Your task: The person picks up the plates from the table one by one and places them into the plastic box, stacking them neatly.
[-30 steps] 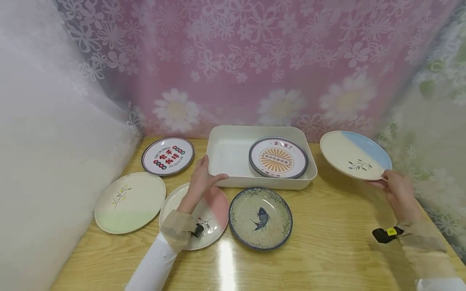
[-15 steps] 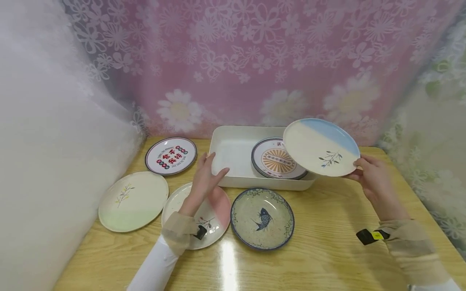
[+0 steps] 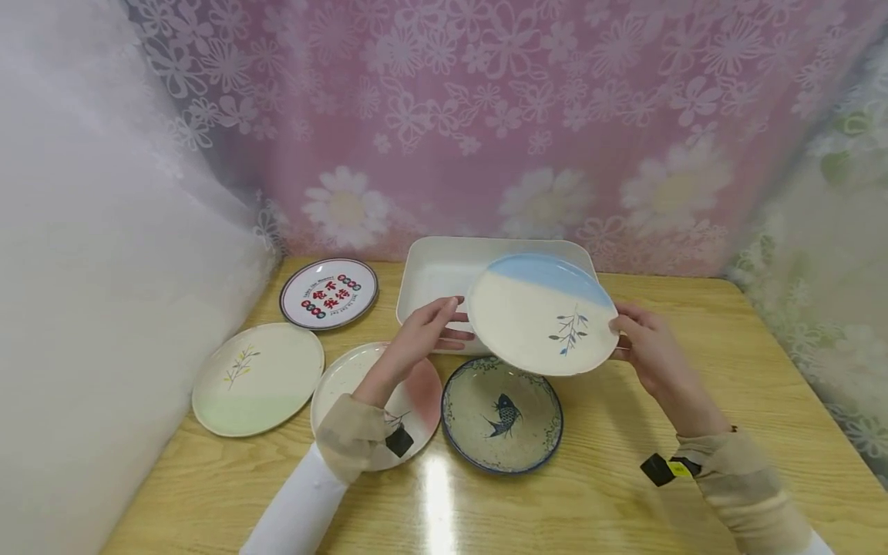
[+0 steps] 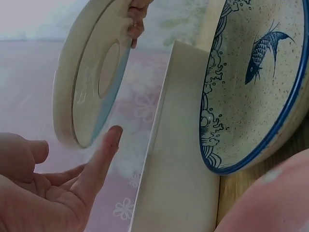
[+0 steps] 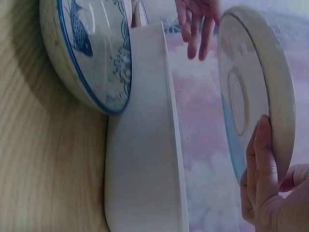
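A round cream plate (image 3: 534,316) with a blue segment and a leaf sprig is held up, tilted, above the white bin (image 3: 433,270). My right hand (image 3: 648,347) pinches its right rim, thumb on top and fingers (image 5: 263,154) underneath. At the plate's left rim is my left hand (image 3: 419,335), thumb and fingers spread; in the left wrist view a small gap shows between fingertips and rim. The raised plate hides the patterned plates inside the bin. Just in front of the bin sits a speckled bowl-like dish (image 3: 502,416) with a blue fish and blue rim.
Left of the bin lies a white plate (image 3: 329,293) with red characters. A cream and green plate (image 3: 258,379) is nearer, beside a pink and white plate (image 3: 423,397) partly under my left forearm. A floral curtain (image 3: 444,116) hangs behind the wooden table (image 3: 728,347).
My right hand has carried the blue and cream plate leftward from the bin's right side to over it. My left hand has left the bin's left edge and moved right, to the plate's rim.
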`<state>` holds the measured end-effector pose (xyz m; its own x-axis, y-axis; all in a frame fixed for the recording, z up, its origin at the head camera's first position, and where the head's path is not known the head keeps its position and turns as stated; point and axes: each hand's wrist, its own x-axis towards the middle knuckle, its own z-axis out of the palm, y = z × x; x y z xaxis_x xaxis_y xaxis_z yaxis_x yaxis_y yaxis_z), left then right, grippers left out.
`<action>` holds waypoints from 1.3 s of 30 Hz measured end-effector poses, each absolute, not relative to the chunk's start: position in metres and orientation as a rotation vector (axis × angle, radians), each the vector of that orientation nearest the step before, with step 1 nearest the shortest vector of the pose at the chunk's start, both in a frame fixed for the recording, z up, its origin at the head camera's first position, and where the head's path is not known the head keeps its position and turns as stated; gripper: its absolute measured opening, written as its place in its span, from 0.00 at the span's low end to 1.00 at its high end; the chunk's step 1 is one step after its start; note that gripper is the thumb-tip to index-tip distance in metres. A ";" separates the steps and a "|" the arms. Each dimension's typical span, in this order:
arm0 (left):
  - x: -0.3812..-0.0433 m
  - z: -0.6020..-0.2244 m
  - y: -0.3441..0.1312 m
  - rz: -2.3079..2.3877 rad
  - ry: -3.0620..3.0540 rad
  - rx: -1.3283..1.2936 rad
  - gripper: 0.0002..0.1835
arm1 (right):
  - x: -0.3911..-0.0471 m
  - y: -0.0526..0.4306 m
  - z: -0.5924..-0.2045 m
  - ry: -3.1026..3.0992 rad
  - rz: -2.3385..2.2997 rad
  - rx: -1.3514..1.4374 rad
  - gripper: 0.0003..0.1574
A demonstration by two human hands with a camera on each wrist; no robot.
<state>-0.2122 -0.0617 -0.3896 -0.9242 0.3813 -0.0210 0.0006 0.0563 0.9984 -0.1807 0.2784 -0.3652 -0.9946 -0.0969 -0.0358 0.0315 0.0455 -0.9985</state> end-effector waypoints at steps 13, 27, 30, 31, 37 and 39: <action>-0.196 -0.393 -0.085 1.857 1.900 0.418 0.22 | -0.171 0.256 -0.376 2.268 -1.894 -0.214 0.32; -0.191 -0.407 -0.105 1.888 1.764 0.461 0.22 | -0.169 0.259 -0.391 2.108 -1.749 -0.264 0.36; -0.190 -0.410 -0.107 1.902 1.750 0.439 0.22 | -0.168 0.260 -0.394 2.097 -1.738 -0.282 0.36; -0.190 -0.411 -0.107 1.909 1.744 0.429 0.22 | -0.168 0.260 -0.394 2.102 -1.736 -0.287 0.36; -0.191 -0.414 -0.106 1.961 1.714 0.375 0.25 | -0.168 0.258 -0.392 2.163 -1.744 -0.275 0.37; -0.191 -0.414 -0.105 1.982 1.696 0.364 0.25 | -0.168 0.258 -0.391 2.184 -1.752 -0.269 0.37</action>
<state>-0.1910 -0.1049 -0.4139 -0.8381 0.5326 -0.1179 -0.1990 -0.0972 0.9752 -0.1679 0.2577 -0.3912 -0.9286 -0.3457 -0.1349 0.0569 0.2268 -0.9723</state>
